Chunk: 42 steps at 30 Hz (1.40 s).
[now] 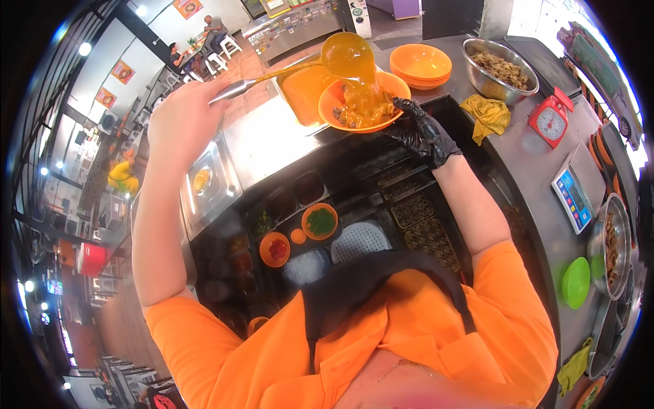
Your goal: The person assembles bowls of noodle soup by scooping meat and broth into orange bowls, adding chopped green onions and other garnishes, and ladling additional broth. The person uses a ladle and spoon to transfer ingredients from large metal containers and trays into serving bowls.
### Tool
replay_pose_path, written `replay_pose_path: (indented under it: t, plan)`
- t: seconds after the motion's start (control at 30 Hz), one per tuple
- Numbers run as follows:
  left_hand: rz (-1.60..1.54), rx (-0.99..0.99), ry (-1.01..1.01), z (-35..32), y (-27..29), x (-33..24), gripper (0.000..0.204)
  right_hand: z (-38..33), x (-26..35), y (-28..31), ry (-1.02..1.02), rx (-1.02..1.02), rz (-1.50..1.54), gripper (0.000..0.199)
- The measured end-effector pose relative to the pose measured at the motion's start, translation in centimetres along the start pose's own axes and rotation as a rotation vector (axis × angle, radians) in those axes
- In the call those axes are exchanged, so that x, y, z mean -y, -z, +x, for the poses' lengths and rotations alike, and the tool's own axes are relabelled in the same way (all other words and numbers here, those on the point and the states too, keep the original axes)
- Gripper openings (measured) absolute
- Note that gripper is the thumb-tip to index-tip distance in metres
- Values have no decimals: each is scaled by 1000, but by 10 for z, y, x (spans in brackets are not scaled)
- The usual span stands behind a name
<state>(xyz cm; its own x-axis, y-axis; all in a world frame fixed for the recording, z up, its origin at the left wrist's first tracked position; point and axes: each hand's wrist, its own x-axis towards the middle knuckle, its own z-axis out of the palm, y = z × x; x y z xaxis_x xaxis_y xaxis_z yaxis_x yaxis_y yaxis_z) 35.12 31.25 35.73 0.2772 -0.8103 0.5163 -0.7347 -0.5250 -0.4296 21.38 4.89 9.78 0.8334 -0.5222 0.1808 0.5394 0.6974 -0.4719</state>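
My bare left hand (182,119) is closed round the handle of a ladle (344,54). The ladle is tipped, and thick orange-brown sauce runs from it into an orange bowl (329,117). Dark chunks lie in that bowl under the sauce. My right hand (424,133), in a black glove, grips the bowl by its right side and holds it up at the edge of a pan of orange sauce (298,90). The right thumb shows near the rim; the other fingers are partly hidden beneath the bowl.
Stacked orange bowls (421,67), a steel bowl of brown pieces (501,70), a yellow cloth (486,116), a red scale (549,123) and a digital scale (571,194) line the right counter. Below me are small bowls of chopped greens (320,221) and red bits (275,250). People sit far back.
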Motion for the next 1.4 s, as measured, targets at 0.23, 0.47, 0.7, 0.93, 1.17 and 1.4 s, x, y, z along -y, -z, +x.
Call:
replay_pose_path:
  t: [0.23,0.47,0.7,0.93,1.17,1.4]
  plan:
    - [2,-360,-92,-18,-5,7,28,-6,1,-3,-33,27,17,45]
    - [-355,272,142,22,-43,39,29,-16,7,-3,3,-40,-115,48]
    - [33,181,46,50,-113,17,25,-21,8,2,-25,-86,-63,45]
    - [76,257,-8,54,-134,-11,22,-24,8,5,-12,-109,-69,42]
    - [-165,376,53,66,-121,29,30,-35,6,-12,-10,-105,-11,38]
    - [-334,306,140,48,-64,28,32,-22,4,7,6,-63,-33,37]
